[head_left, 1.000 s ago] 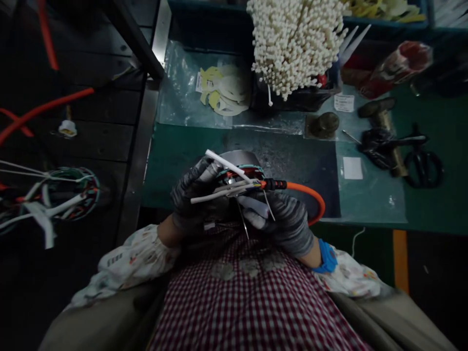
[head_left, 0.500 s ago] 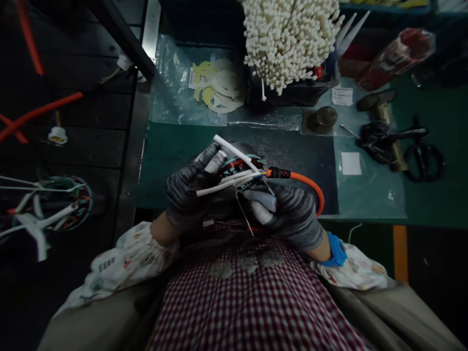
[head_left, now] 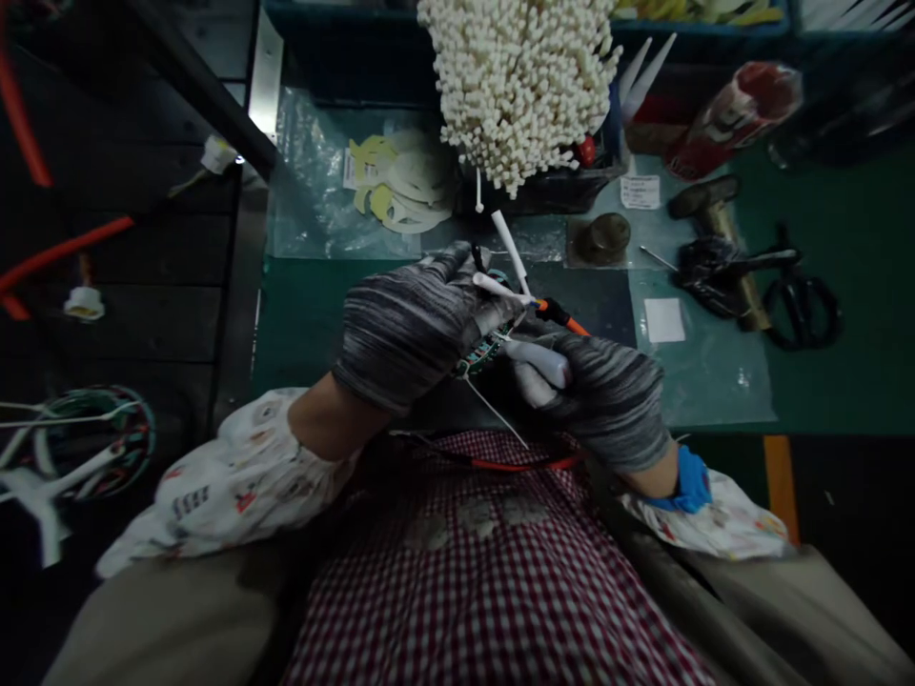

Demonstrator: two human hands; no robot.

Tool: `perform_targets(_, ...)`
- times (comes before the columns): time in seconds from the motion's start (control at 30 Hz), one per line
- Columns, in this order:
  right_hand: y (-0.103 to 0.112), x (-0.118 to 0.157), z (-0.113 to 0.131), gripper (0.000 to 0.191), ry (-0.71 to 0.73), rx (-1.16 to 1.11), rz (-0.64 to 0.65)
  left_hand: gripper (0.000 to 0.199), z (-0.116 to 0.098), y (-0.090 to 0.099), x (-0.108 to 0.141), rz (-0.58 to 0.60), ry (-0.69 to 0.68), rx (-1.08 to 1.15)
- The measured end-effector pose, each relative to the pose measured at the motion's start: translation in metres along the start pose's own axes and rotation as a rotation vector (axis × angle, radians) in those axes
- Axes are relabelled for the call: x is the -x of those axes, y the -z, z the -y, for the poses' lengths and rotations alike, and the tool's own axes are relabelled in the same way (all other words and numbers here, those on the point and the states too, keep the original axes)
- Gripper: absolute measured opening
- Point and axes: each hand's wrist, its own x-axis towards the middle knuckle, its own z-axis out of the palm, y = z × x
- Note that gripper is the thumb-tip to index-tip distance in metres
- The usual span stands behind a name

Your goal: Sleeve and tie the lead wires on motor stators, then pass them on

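Because most of the wire ring [head_left: 480, 357] is covered by gloved fingers, its full shape cannot be told; it is held between the two hands, near the front edge of the bench [head_left: 307, 314]. The hands are close together: the ring is gripped from its left side by the left hand [head_left: 407, 319], while a pale handle [head_left: 543, 362] is clasped in the right hand [head_left: 600, 391]. Whether any weight is borne by the bench or the lap cannot be seen.

The ring is likely to be fairly heavy and firm for its size, and is best taken by its solid outer rim. The wound wires should be treated as fragile, since their coating could be nicked by a hard tip. The white tubes [head_left: 509, 246] look light and bendable, and could be slid or twisted if pulled; they are better steadied than used as a grip. By the orange cable [head_left: 578, 328], springy and stiff, the joint could be tugged. The thin white cord [head_left: 497, 413] hangs loose below and could easily be snagged.
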Motion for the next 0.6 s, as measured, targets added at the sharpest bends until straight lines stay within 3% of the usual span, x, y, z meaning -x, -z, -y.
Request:
perform_targets(0.17, -0.007, -0.008, -0.009, 0.04, -0.09, 0.177, -0.032, 0.059, -0.012, 0.001, -0.018, 0.133, 0.05, -0.246)
perform_targets(0.37, -0.008, -0.01, -0.006, 0.033, -0.1, 0.107, -0.001, 0.067, -0.015, 0.002, -0.023, 0.062, -0.022, -0.174)
perform_targets(0.5, -0.004, 0.0, -0.01, 0.032, -0.093, 0.079, -0.109, 0.059, -0.012, -0.003, -0.024, 0.087, 0.01, -0.187)
perform_targets(0.6, 0.006, 0.009, -0.024, 0.028, -0.165, -0.085, -0.203, 0.051, -0.008, -0.008, -0.018, 0.031, 0.002, -0.184)
